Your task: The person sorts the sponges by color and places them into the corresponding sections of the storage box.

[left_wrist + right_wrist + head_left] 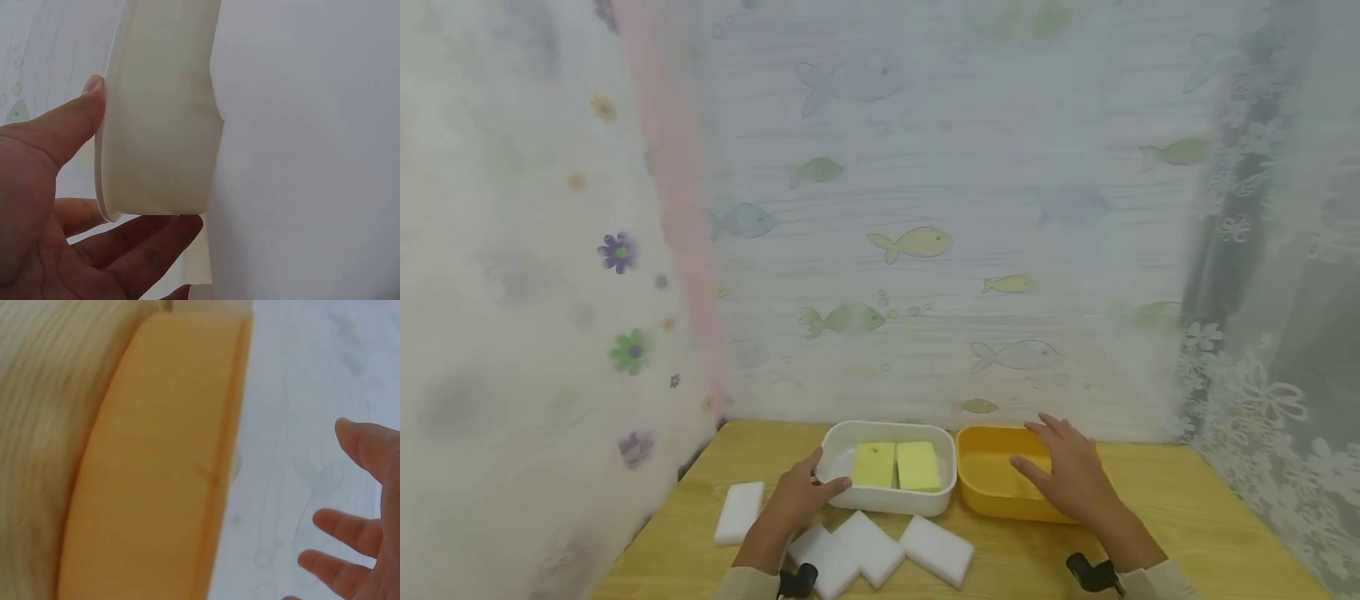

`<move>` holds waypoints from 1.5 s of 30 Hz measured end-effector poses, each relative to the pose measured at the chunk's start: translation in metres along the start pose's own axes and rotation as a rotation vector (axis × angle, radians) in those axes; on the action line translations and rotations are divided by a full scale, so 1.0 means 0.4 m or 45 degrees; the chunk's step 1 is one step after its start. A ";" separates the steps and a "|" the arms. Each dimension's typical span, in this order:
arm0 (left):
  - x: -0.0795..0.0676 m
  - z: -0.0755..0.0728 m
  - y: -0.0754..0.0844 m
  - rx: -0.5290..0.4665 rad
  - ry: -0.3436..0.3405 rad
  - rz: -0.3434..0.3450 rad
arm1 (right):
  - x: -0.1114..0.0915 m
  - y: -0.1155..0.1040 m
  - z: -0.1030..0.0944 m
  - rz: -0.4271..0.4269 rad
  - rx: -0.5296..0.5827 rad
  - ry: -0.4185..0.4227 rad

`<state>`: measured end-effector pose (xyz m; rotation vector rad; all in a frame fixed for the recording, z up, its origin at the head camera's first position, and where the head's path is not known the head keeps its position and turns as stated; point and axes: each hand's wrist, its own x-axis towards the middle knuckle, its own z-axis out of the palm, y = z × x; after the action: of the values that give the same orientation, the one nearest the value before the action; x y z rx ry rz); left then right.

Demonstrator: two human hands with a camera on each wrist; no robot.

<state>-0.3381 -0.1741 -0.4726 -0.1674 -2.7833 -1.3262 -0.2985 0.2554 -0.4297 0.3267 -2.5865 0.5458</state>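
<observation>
My left hand [796, 498] grips the near left corner of a white plastic tub [891, 502]. In the left wrist view its thumb lies on the rim of the tub [156, 125], with the fingers along the side wall. Two yellow sponges [918, 467] lie side by side inside. Over the orange-yellow tub [1011, 503] beside it hovers my right hand [1070, 471], fingers spread and holding nothing. The right wrist view shows these fingers [350, 534] apart from the wall of the orange-yellow tub [156, 456].
Several white sponge blocks lie on the wooden table [1210, 517]: overlapping ones [870, 548] before the white tub, another [937, 550] to their right, and one [739, 513] at far left. A fish-patterned curtain [925, 350] hangs behind the tubs.
</observation>
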 end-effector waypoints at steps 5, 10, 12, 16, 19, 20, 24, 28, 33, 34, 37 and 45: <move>-0.004 -0.004 -0.011 -0.015 -0.018 0.021 | -0.043 0.063 -0.013 0.131 0.034 -0.046; -0.009 -0.008 -0.016 0.016 -0.008 0.013 | -0.065 0.102 -0.003 0.250 0.165 -0.147; -0.011 -0.011 -0.019 0.023 -0.003 0.003 | -0.069 0.113 0.005 0.294 0.234 -0.182; -0.014 -0.014 -0.027 0.052 -0.007 -0.006 | -0.076 0.133 0.018 0.350 0.325 -0.250; -0.016 -0.012 -0.031 0.049 -0.014 -0.014 | -0.082 0.146 0.025 0.383 0.337 -0.289; -0.016 -0.011 -0.032 0.047 -0.015 -0.012 | -0.084 0.149 0.027 0.401 0.342 -0.304; -0.018 -0.011 -0.032 0.060 -0.011 -0.023 | -0.091 0.159 0.034 0.479 0.390 -0.385; -0.022 -0.013 -0.030 0.086 -0.014 -0.039 | -0.095 0.162 0.041 0.496 0.416 -0.422; -0.021 -0.014 -0.032 0.087 -0.003 -0.027 | -0.091 0.165 0.037 0.446 0.387 -0.431; -0.020 -0.015 -0.031 0.085 0.002 -0.017 | -0.089 0.166 0.034 0.429 0.374 -0.431; -0.013 -0.015 -0.025 0.090 0.009 0.011 | -0.084 0.169 0.024 0.381 0.351 -0.423; 0.001 -0.003 -0.012 0.086 -0.018 0.039 | -0.078 0.175 0.009 0.414 0.363 -0.425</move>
<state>-0.3392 -0.1780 -0.4757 -0.2165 -2.8208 -1.2269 -0.2955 0.3203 -0.4704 0.0907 -2.9049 1.0620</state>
